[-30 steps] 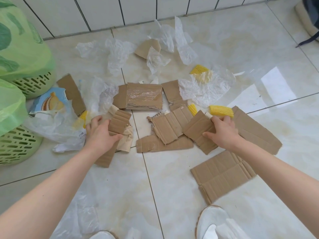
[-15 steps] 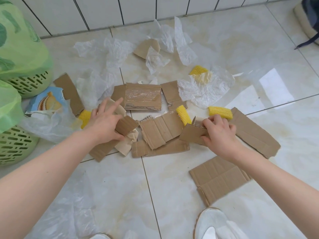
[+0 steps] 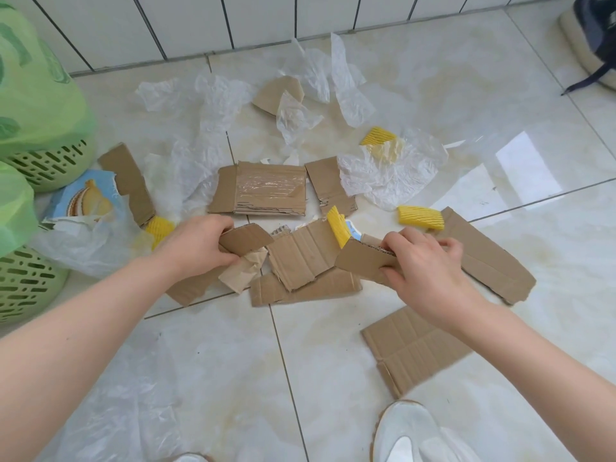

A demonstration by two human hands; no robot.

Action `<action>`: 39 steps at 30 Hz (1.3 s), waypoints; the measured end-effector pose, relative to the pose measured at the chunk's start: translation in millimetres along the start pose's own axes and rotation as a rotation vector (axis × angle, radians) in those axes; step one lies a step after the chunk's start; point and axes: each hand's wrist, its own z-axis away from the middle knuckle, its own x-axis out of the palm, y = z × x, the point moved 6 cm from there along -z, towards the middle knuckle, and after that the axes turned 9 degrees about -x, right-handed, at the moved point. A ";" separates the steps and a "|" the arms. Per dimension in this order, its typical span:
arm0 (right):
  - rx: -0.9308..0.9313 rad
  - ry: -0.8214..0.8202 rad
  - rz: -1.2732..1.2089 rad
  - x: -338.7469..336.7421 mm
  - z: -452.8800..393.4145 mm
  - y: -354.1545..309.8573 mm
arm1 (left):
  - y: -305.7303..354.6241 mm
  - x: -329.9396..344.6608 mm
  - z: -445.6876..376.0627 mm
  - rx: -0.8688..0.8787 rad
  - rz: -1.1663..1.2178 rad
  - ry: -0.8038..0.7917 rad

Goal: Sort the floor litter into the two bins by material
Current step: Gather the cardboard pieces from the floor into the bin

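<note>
Torn cardboard, clear plastic film and yellow foam nets lie scattered on the tiled floor. My left hand grips a cardboard strip at the pile's left side. My right hand pinches another cardboard piece, lifted off the floor. Between them lies a folded cardboard sheet with a yellow foam net leaning on it. Two green bins lined with green bags stand at the left: the far bin and the near bin.
A taped cardboard panel lies behind the hands. Larger cardboard sheets sit at right and near my white shoe. A snack wrapper and plastic bag rest by the bins. A dark shoe is at top right.
Both hands have closed on cardboard pieces and drawn them inward and up. The right piece has left the floor, uncovering the yellow foam net beside it.
</note>
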 end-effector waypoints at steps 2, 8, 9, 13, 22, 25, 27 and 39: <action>-0.007 0.018 -0.019 -5.6 1.6 -3.9 | -2.4 -0.3 4.0 -0.029 0.106 -0.002; -0.058 0.059 -0.047 -20.0 4.7 -25.1 | -14.6 1.3 14.7 -0.128 0.283 -0.039; -0.072 0.061 -0.055 -21.5 5.3 -30.0 | -15.6 1.2 17.0 -0.138 0.306 -0.043; -0.127 0.043 -0.085 -24.7 9.0 -48.3 | -16.9 -2.2 28.2 -0.179 0.505 -0.055; -0.134 0.089 -0.285 -18.9 21.2 -74.2 | -9.8 -24.4 69.0 -0.248 0.958 0.041; -0.154 0.092 -0.324 -19.2 20.7 -84.8 | -16.0 -28.0 86.5 -0.305 1.133 0.136; -0.178 0.100 -0.385 -25.9 16.0 -97.1 | -25.9 -34.3 102.5 -0.360 1.188 0.237; -0.285 0.182 -0.642 -84.8 -3.6 -190.7 | -106.8 -121.2 190.8 -0.470 1.293 0.710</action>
